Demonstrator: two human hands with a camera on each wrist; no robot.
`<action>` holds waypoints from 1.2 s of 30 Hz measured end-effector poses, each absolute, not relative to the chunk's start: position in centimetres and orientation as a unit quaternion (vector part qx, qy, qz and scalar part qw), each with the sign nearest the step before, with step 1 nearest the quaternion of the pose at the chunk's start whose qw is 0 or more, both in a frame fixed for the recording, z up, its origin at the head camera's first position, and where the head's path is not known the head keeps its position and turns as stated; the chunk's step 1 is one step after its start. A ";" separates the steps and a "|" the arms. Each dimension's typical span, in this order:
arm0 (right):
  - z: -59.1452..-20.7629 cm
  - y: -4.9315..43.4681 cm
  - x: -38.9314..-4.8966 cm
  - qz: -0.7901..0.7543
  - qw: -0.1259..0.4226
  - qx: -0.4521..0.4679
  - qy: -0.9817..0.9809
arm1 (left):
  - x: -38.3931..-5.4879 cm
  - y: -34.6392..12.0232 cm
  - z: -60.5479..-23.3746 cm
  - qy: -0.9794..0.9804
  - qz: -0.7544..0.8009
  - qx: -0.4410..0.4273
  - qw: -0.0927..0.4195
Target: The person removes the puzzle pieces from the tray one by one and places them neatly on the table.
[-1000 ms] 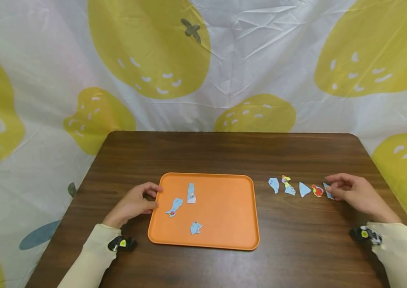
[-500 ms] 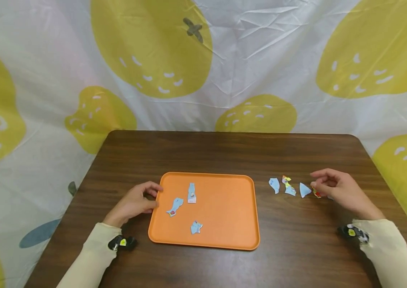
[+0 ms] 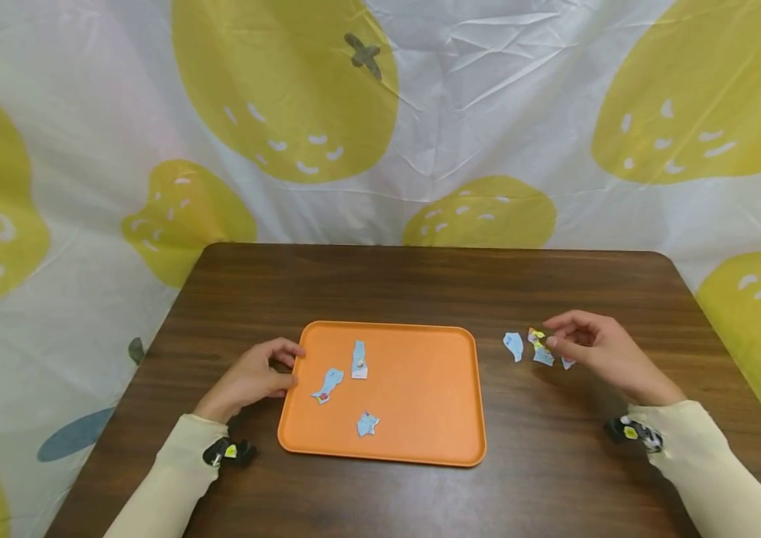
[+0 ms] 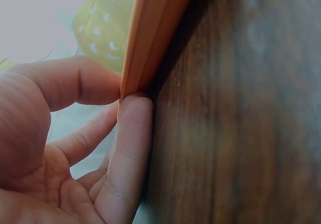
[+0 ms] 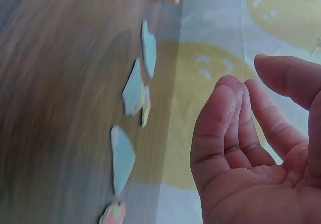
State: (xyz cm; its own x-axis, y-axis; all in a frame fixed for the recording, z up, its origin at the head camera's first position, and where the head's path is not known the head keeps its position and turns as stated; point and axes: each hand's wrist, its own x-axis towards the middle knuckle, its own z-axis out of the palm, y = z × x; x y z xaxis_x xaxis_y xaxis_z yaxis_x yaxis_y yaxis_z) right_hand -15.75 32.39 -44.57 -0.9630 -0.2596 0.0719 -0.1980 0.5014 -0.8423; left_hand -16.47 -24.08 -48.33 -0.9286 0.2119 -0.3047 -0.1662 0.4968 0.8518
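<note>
My left hand [image 3: 249, 377] is at the left side of an orange tray [image 3: 421, 388], its thumb and fingers pinching the rim, seen close up in the left wrist view. Three light-blue picture scraps lie on the tray: a long one [image 3: 359, 361], a curved one [image 3: 330, 384] and a small one [image 3: 366, 424]. My right hand [image 3: 602, 355] hovers over a row of similar scraps right of the tray, fingers loosely bent and holding nothing. In that row are a light-blue scrap [image 3: 513, 346], a yellow-and-blue scrap [image 3: 542, 353], a pale triangle [image 5: 122, 158] and a red scrap [image 5: 114, 213].
The dark wooden table [image 3: 380, 288] carries everything. Behind it hangs a white cloth [image 3: 475, 97] with large yellow fruit prints. A dark band with a small device [image 3: 636, 433] sits on each wrist.
My right hand has moved left along the row, from the far-right scrap to beside the yellow-and-blue one. The scraps keep their places, and my left hand stays on the tray rim.
</note>
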 end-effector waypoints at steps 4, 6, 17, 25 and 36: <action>-44.3 31.4 -16.1 -0.486 0.042 -0.141 0.862 | -16.6 -24.1 -48.5 0.845 0.501 0.018 0.186; -44.2 30.9 -16.3 -0.486 0.045 -0.144 0.861 | -16.7 -24.1 -48.5 0.846 0.499 0.015 0.185; -43.9 27.2 -17.5 -0.487 0.066 -0.166 0.855 | -16.6 -24.1 -48.4 0.845 0.500 0.018 0.188; -43.9 23.8 -18.3 -0.500 0.087 -0.184 0.842 | -16.4 -24.1 -48.4 0.844 0.502 0.017 0.186; -44.3 19.5 -18.9 -0.500 0.095 -0.210 0.835 | -16.5 -24.1 -48.5 0.846 0.500 0.019 0.183</action>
